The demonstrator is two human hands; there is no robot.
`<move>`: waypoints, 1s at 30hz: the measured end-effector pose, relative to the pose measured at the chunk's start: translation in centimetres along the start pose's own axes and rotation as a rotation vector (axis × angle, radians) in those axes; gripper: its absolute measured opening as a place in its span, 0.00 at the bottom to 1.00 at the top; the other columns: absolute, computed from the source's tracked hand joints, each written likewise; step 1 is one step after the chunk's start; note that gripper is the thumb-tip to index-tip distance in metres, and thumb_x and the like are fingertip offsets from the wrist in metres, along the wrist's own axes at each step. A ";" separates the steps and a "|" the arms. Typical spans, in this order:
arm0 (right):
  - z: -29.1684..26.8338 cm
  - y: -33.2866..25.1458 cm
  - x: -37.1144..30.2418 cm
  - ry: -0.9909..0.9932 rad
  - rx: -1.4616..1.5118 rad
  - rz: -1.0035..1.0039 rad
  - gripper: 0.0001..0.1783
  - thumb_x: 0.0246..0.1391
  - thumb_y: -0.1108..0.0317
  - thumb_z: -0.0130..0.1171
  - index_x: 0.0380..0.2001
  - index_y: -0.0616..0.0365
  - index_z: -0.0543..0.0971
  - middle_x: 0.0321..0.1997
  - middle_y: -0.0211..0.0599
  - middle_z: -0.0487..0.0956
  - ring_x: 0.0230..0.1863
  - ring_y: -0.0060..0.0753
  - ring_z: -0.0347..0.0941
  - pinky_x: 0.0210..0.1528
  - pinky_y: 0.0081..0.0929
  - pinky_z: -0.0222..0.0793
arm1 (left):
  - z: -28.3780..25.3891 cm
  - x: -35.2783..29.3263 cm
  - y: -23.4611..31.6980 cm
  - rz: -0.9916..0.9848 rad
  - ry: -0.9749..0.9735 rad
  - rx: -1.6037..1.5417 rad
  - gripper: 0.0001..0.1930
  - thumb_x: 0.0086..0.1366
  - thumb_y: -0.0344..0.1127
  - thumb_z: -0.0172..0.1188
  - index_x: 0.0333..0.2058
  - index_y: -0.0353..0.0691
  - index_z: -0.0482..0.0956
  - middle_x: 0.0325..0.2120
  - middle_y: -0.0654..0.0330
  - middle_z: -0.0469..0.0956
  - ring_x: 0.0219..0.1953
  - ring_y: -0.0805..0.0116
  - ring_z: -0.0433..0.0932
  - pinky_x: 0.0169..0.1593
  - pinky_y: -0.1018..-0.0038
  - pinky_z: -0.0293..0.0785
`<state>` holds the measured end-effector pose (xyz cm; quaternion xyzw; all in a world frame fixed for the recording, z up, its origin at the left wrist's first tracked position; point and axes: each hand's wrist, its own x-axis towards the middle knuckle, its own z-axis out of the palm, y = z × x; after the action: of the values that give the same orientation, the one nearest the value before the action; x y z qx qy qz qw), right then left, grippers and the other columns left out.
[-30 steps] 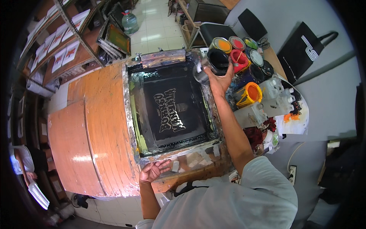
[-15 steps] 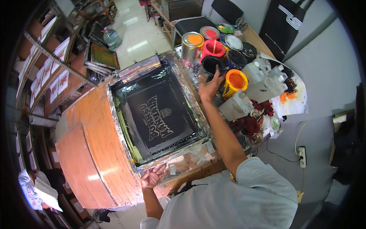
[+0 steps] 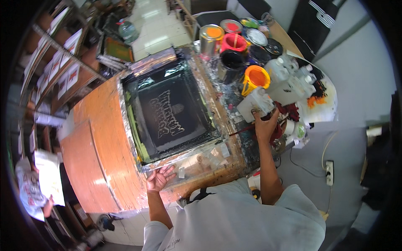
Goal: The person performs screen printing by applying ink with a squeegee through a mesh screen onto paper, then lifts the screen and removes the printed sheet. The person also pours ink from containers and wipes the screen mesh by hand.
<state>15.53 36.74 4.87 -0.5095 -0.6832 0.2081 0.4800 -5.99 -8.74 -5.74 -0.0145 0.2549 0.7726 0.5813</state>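
My left hand point(image 3: 160, 179) is palm up with fingers stretched out at the near edge of the screen-printing frame point(image 3: 147, 166); it looks open, touching the frame from below. The frame's dark mesh point(image 3: 169, 119) bears a pale-outlined lettering design, with black ink around its border. My right hand point(image 3: 265, 125) has its thumb and fingers apart beside a cloudy plastic jug point(image 3: 251, 104), next to a dark red rag point(image 3: 289, 111); nothing clearly sits in its grip. A thin dark red strip point(image 3: 242, 130) lies left of that hand; I cannot tell whether it touches it.
A black ink pot point(image 3: 231, 62), a yellow ink pot point(image 3: 256, 78) and several paint cans crowd the right side. Shelves point(image 3: 63, 65) with printed sheets stand left. Another person point(image 3: 31, 184) holds white sheets at far left. A power strip point(image 3: 330, 172) hangs on the wall.
My right hand has left the black ink pot and come nearer, to the jug and rag. My left hand and the frame's near edge appear slightly higher in view. The other person's sheets have shifted.
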 end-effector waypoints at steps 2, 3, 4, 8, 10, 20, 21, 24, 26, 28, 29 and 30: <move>2.2 -0.7 0.6 -0.161 0.138 -0.026 0.45 0.40 0.63 0.80 0.58 0.68 0.67 0.52 0.54 0.74 0.56 0.58 0.69 0.59 0.46 0.65 | 0.3 0.3 0.2 -0.003 -0.007 0.017 0.23 0.68 0.53 0.59 0.59 0.54 0.76 0.65 0.51 0.70 0.71 0.39 0.59 0.69 0.34 0.53; 3.3 -1.9 0.7 -0.223 0.106 -0.141 0.45 0.41 0.65 0.79 0.59 0.67 0.66 0.52 0.54 0.75 0.56 0.57 0.70 0.61 0.46 0.64 | 0.0 0.3 0.1 0.008 -0.026 -0.018 0.23 0.68 0.51 0.58 0.58 0.52 0.76 0.65 0.50 0.69 0.71 0.39 0.57 0.69 0.34 0.52; 4.2 -3.0 0.7 -0.277 0.065 -0.257 0.44 0.42 0.67 0.78 0.60 0.67 0.66 0.52 0.54 0.75 0.57 0.56 0.71 0.63 0.46 0.63 | 0.1 0.3 0.0 0.009 -0.049 -0.057 0.22 0.69 0.50 0.58 0.58 0.50 0.77 0.65 0.49 0.69 0.72 0.38 0.56 0.69 0.34 0.52; 10.6 -11.7 3.2 -0.562 -0.297 -0.749 0.41 0.46 0.56 0.76 0.60 0.62 0.70 0.53 0.50 0.76 0.54 0.50 0.74 0.52 0.48 0.66 | -0.4 -0.4 0.0 0.007 -0.023 -0.009 0.23 0.71 0.49 0.57 0.58 0.45 0.77 0.66 0.47 0.67 0.73 0.37 0.54 0.70 0.35 0.53; 14.8 -14.2 4.4 -0.610 -0.473 -0.821 0.41 0.44 0.53 0.76 0.59 0.58 0.72 0.53 0.48 0.78 0.54 0.50 0.76 0.55 0.51 0.65 | 0.4 -0.1 -0.2 0.032 -0.028 -0.060 0.22 0.72 0.48 0.55 0.56 0.39 0.77 0.65 0.47 0.69 0.72 0.37 0.56 0.69 0.36 0.56; 30.0 -21.0 6.2 -0.956 -0.957 -0.921 0.16 0.48 0.60 0.69 0.42 0.48 0.86 0.47 0.33 0.86 0.50 0.37 0.83 0.49 0.48 0.73 | 0.7 0.3 -0.5 0.054 -0.005 -0.047 0.29 0.72 0.51 0.55 0.59 0.30 0.71 0.64 0.44 0.69 0.71 0.38 0.58 0.69 0.36 0.57; 30.5 -21.0 5.5 -0.941 -0.907 -0.944 0.13 0.50 0.67 0.64 0.40 0.47 0.87 0.45 0.34 0.87 0.48 0.38 0.84 0.46 0.46 0.75 | 0.7 0.0 -0.7 0.070 -0.050 -0.077 0.28 0.72 0.51 0.55 0.59 0.33 0.73 0.64 0.43 0.68 0.71 0.38 0.58 0.69 0.36 0.57; 32.0 -21.3 4.6 -0.888 -0.830 -1.047 0.27 0.37 0.53 0.79 0.42 0.53 0.85 0.40 0.40 0.87 0.46 0.42 0.84 0.45 0.40 0.75 | 0.6 -0.2 -0.3 0.058 0.003 -0.096 0.16 0.74 0.44 0.53 0.48 0.40 0.82 0.64 0.41 0.69 0.70 0.35 0.58 0.68 0.36 0.59; 32.4 -21.1 4.6 -0.894 -0.816 -1.062 0.25 0.38 0.57 0.78 0.42 0.53 0.85 0.39 0.41 0.87 0.44 0.43 0.84 0.45 0.41 0.75 | 0.3 -0.2 -0.6 0.063 -0.039 -0.073 0.20 0.72 0.48 0.55 0.53 0.40 0.79 0.64 0.42 0.68 0.71 0.36 0.58 0.68 0.35 0.57; 32.4 -21.0 4.9 -0.933 -0.815 -1.070 0.24 0.39 0.58 0.78 0.42 0.54 0.85 0.39 0.41 0.87 0.44 0.44 0.84 0.46 0.41 0.75 | 0.4 -0.3 -0.3 0.070 -0.048 -0.069 0.23 0.72 0.50 0.56 0.56 0.40 0.78 0.64 0.42 0.68 0.71 0.37 0.57 0.69 0.34 0.55; 32.6 -21.0 5.1 -0.930 -0.812 -1.081 0.17 0.43 0.62 0.71 0.40 0.51 0.86 0.39 0.40 0.87 0.44 0.42 0.84 0.46 0.43 0.74 | 0.6 -0.2 -0.4 0.073 -0.038 -0.083 0.23 0.71 0.50 0.56 0.55 0.39 0.79 0.64 0.42 0.69 0.71 0.37 0.57 0.69 0.34 0.55; 32.6 -20.9 5.4 -0.926 -0.816 -1.086 0.12 0.48 0.66 0.65 0.38 0.49 0.87 0.40 0.38 0.87 0.45 0.40 0.85 0.45 0.44 0.74 | 0.8 0.0 -0.4 0.070 -0.032 -0.099 0.23 0.71 0.50 0.56 0.55 0.39 0.79 0.64 0.42 0.69 0.71 0.37 0.57 0.69 0.34 0.54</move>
<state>-23.21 40.02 8.64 -0.1049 -0.9853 -0.1288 -0.0395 -5.42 -8.36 -5.20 -0.0220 0.2074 0.8042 0.5565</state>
